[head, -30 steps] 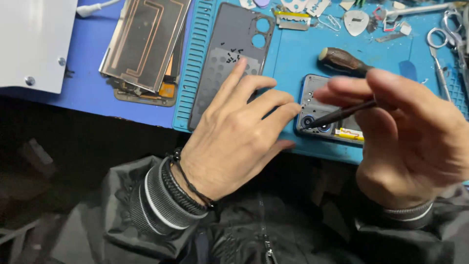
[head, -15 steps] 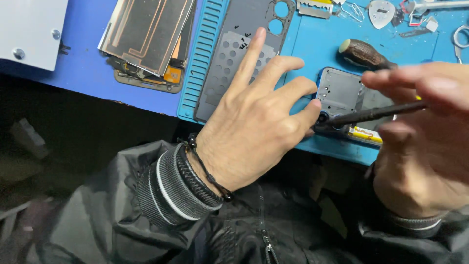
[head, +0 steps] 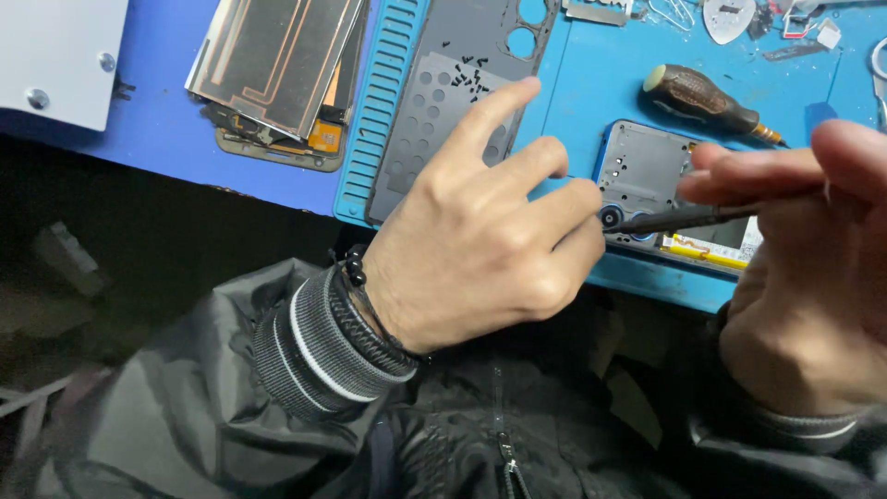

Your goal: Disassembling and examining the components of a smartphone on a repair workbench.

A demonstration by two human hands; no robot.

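Observation:
An opened phone [head: 661, 180] with a blue frame lies on the light blue work mat [head: 591, 83], its grey inner plate and yellow battery edge showing. My left hand [head: 480, 231] rests beside it, fingertips against the phone's left corner near the camera lenses. My right hand [head: 804, 268] grips a thin black tool [head: 684, 219], whose tip touches the phone's lower left corner by the lenses.
A grey phone back cover [head: 462, 74] with several tiny black screws on it lies on the mat. A brown-handled screwdriver [head: 707, 100] lies above the phone. A stack of phone screen panels [head: 277, 69] sits on the dark blue mat at left. A white box [head: 55, 55] is at the far left.
The view has shifted, so everything sits lower and more to the left in the picture. Both hands stay at the phone's corner, the tool tip still by the lenses.

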